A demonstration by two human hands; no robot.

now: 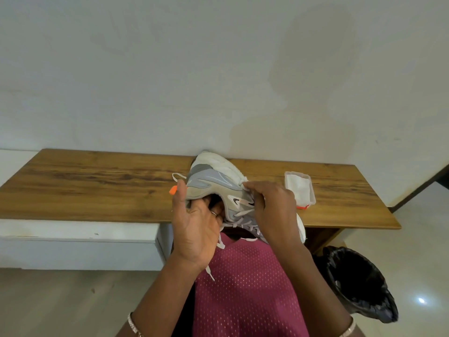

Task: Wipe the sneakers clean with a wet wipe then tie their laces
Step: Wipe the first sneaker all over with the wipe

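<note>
Long wood-grain tabletop (pixel 97 186) against a white wall. Black-lined waste bin (pixel 359 283) on the floor at its right end. Grey-and-white sneaker (pixel 213 181) held up over the table's near edge, sole away from the person, laces (pixel 220 242) dangling loose. Left hand (pixel 194 229) grips the heel opening, fingers curled inside. Right hand (pixel 272 210) presses a white wet wipe (pixel 244 184) to the side, fingers bent. Clear plastic wipe tub (pixel 301 188) on the table just right.

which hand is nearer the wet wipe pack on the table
Right. The right hand sits just beside the wet wipe pack; the left hand grips the sneaker farther away.
</note>
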